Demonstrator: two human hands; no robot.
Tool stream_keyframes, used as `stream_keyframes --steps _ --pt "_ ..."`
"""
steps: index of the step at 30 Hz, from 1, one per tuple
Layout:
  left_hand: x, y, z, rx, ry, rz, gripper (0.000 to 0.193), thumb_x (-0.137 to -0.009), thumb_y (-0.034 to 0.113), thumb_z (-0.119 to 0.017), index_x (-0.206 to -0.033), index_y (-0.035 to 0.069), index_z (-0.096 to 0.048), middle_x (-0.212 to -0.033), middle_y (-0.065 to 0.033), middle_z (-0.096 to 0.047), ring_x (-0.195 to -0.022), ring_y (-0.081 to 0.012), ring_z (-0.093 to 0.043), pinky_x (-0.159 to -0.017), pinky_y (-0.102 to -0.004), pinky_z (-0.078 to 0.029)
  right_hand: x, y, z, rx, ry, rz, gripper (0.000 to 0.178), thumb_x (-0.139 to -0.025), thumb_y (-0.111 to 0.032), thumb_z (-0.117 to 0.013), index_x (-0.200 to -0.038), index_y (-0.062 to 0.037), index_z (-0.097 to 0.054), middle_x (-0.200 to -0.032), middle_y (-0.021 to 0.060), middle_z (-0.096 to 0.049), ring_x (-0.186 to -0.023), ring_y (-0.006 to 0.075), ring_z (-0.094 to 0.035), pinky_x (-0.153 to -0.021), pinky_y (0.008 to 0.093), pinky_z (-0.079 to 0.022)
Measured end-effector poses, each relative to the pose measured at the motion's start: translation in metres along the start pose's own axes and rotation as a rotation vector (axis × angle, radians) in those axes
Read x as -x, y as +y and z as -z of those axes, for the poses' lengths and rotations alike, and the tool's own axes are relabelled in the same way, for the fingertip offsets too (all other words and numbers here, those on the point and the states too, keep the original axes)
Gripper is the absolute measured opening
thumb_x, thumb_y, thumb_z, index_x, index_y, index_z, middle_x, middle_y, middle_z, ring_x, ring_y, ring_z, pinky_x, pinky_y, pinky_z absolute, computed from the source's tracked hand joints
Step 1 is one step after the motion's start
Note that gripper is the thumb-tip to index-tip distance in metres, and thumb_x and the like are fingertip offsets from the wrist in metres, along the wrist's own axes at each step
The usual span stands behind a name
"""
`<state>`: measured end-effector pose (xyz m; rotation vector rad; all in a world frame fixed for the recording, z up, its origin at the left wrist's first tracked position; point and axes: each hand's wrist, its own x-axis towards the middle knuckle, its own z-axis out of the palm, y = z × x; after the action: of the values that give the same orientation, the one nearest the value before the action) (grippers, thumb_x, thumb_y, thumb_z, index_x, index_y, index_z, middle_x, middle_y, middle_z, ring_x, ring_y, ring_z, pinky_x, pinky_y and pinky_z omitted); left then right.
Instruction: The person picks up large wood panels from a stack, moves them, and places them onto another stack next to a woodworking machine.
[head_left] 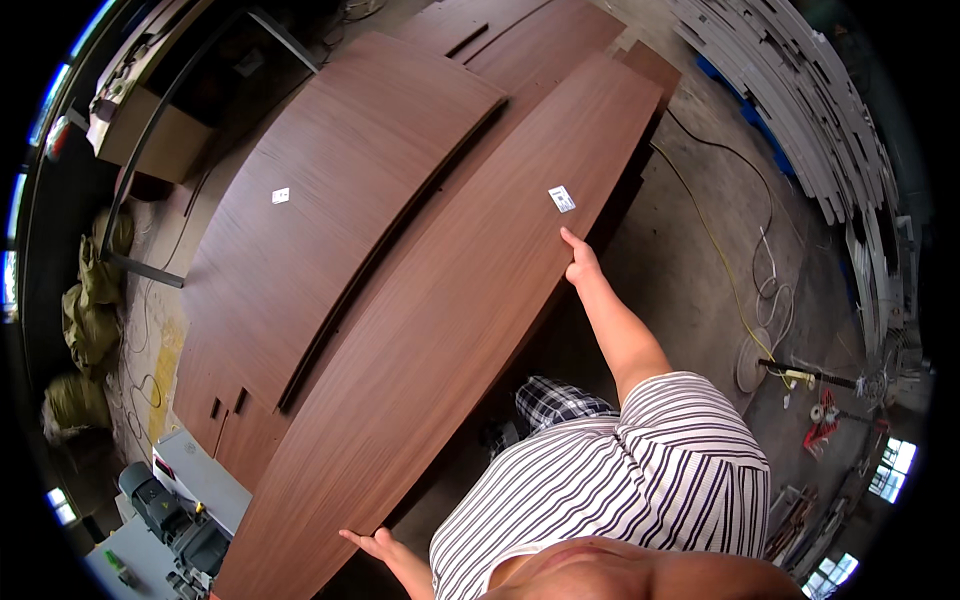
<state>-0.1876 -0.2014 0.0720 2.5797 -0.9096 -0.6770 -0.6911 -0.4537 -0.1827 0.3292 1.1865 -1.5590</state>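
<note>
Head view. Long brown panel (pixel 450 300) runs diagonally from upper right of centre to lower left of the frame, its near edge toward the wearer. Small white label (pixel 562 199) on its face, upper right of centre.

Right hand (pixel 583 265), right of centre: on the near edge just below the label, thumb lying over the top face, other fingers out of sight past the edge; clamped on the panel. Left hand (pixel 376 543), bottom centre: at the same edge, visible digits apart, one extended over the face. Cannot tell whether it grips.

Beside the long panel, left of centre: wide brown panel (pixel 340 190) with one curved side, also bearing a white label (pixel 281 196). More brown boards (pixel 545 45) at top centre.

Surroundings: greenish sacks (pixel 90 325) at far left; dark motor (pixel 152 495), lower left; stacked grey strips (pixel 790 90), upper right. Wearer's striped shirt (pixel 560 480) fills lower centre.
</note>
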Motion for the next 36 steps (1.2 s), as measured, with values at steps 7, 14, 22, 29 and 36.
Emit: stream_keyframes --steps 7,14,22,29,36 --pt "-0.005 -0.019 -0.039 0.172 -0.102 -0.054 0.075 -0.081 0.021 -0.044 -0.138 0.001 0.0 -0.143 -0.0214 -0.007 -0.132 -0.0294 -0.011 -0.108 -0.0339 -0.008 -0.048 -0.043 0.023 0.125 0.098 0.129 0.053 -0.076 -0.018 -0.069 -0.116 0.0051 -0.043 -0.117 0.0159 -0.049 -0.106 0.0292 -0.049 -0.091 0.0471 -0.039" --pt "-0.065 -0.141 -0.124 0.46 -0.231 -0.08 0.07 -0.08 0.018 -0.041 -0.136 -0.008 -0.007 -0.14 -0.0245 -0.013 -0.129 -0.0273 -0.016 -0.106 -0.0316 -0.012 -0.051 -0.071 -0.004 0.394 0.146 0.393 0.044 -0.074 -0.01 -0.068 -0.108 0.0068 -0.047 -0.105 0.016 -0.054 -0.094 0.0268 -0.054 -0.082 0.0415 -0.044" --pt "-0.103 -0.123 -0.176 1.366 0.051 0.921 0.054 -0.088 0.042 -0.047 -0.125 0.004 -0.04 -0.123 -0.0065 -0.048 -0.102 -0.0229 -0.052 -0.062 -0.0308 -0.048 -0.092 -0.085 0.039 0.458 0.151 0.245 0.039 -0.077 -0.003 -0.065 -0.11 0.0067 -0.047 -0.107 0.0157 -0.055 -0.096 0.0256 -0.055 -0.084 0.0383 -0.046" --pt "-0.11 -0.171 -0.185 1.134 -0.227 0.913 0.047 -0.088 0.038 -0.049 -0.115 0.0 -0.043 -0.098 -0.014 -0.059 -0.078 -0.026 -0.062 -0.067 -0.0372 -0.054 -0.071 -0.066 0.032 1.209 0.38 0.079 0.044 -0.08 -0.018 -0.063 -0.112 0.0067 -0.046 -0.11 0.0166 -0.054 -0.097 0.0296 -0.056 -0.081 0.045 -0.047" --pt "-0.039 -0.142 -0.194 0.672 -0.683 0.748 0.037 -0.09 0.029 -0.047 -0.117 0.005 -0.038 -0.093 -0.0134 -0.06 -0.075 -0.0223 -0.063 -0.062 -0.0315 -0.052 0.006 0.101 -0.066 2.149 -0.693 0.941 0.04 -0.078 -0.012 -0.055 -0.115 0.0016 -0.047 -0.124 0.0209 -0.043 -0.116 0.0335 -0.04 -0.097 0.0399 -0.033"
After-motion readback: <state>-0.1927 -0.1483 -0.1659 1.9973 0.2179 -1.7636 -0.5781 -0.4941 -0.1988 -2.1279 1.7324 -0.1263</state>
